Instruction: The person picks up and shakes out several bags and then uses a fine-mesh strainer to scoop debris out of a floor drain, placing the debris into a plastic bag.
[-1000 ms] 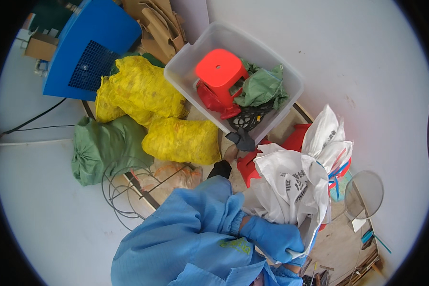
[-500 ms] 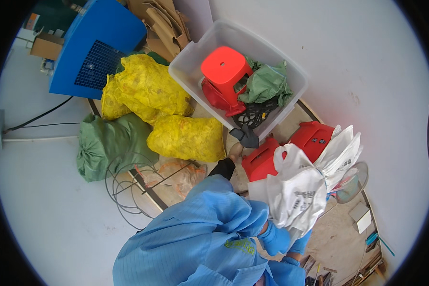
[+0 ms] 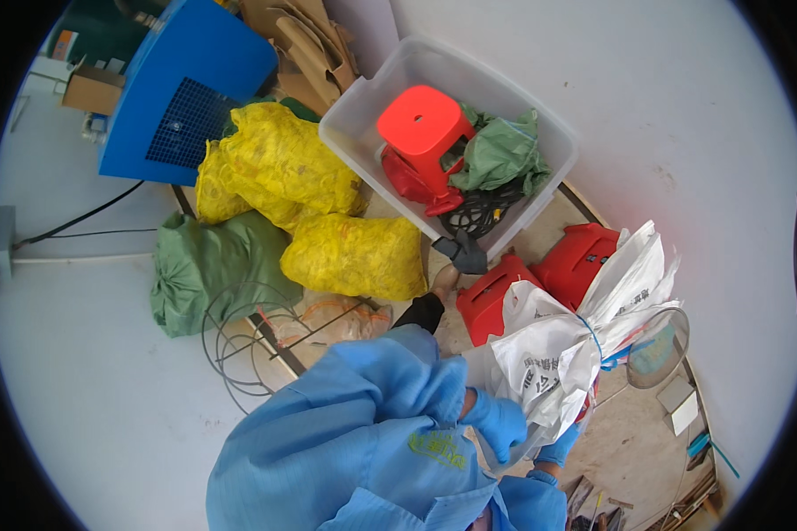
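Note:
A bundle of white plastic bags point(image 3: 553, 350) with dark print, gathered with a blue tie, lies in front of me at the right. My left hand point(image 3: 501, 425), in a blue glove, is closed at the bags' near edge, its fingers bent round pale, translucent plastic. Close beside it, my right hand point(image 3: 559, 447), gloved in blue too, reaches under the white plastic, which hides its fingers. Just beyond the bundle stand a red plastic stool point(image 3: 491, 298) and another red stool point(image 3: 578, 259). A round net point(image 3: 660, 348) rests at the bundle's right.
A clear plastic bin point(image 3: 363, 146) holds a red stool point(image 3: 421, 119), green sacks point(image 3: 505, 152) and black cable. At left are yellow mesh sacks point(image 3: 354, 257), a green sack point(image 3: 221, 261), a wire rack point(image 3: 239, 354) and a blue machine point(image 3: 186, 75). A white wall bounds the right.
The front white bag has folded down and spread, baring its blue tie. My left hand has shifted slightly left and up, and translucent plastic now shows between my hands.

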Demonstrator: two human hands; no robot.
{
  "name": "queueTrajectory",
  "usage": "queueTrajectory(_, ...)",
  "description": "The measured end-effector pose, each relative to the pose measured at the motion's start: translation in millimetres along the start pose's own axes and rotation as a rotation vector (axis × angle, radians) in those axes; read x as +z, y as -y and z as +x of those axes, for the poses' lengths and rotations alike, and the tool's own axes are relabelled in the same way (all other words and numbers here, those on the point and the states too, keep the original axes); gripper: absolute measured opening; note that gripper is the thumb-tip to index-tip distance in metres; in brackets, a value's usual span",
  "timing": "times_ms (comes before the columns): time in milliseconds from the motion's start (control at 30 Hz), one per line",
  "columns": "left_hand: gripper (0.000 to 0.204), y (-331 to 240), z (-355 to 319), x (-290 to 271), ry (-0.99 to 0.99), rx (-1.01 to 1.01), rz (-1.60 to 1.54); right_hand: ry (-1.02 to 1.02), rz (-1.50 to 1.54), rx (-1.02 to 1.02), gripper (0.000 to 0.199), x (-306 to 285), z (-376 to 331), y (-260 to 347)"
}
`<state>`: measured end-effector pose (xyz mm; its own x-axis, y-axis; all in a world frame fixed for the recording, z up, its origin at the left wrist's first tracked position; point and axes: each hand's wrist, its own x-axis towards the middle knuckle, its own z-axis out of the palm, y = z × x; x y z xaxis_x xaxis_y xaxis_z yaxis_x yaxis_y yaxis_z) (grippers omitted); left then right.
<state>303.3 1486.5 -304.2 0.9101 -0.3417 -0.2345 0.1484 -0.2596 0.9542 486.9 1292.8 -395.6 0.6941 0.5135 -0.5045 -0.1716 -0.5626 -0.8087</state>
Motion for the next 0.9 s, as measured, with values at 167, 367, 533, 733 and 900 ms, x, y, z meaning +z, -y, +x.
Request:
queueTrajectory(167,0.023,30,-56,-76,-0.577,0.127,-0.451,0.018,0.020,0.012,0.048,11,7,10)
queueTrajectory(367,0.066,94,-81,-134,-1.156,-0.371,-0.305,0.016,0.038,0.012,0.048,21,12,20)
queueTrajectory(533,0.108,133,-27,-132,-0.807,-0.546,-0.505,0.012,0.040,0.016,0.047,15,14,14)
queueTrajectory(733,0.123,131,6,-107,-0.545,-0.606,-0.411,-0.017,0.070,0.038,0.047,3,10,-1)
queueTrajectory(900,0.112,139,22,-92,-0.559,-0.565,-0.428,0.026,0.259,0.134,0.047,10,9,1)
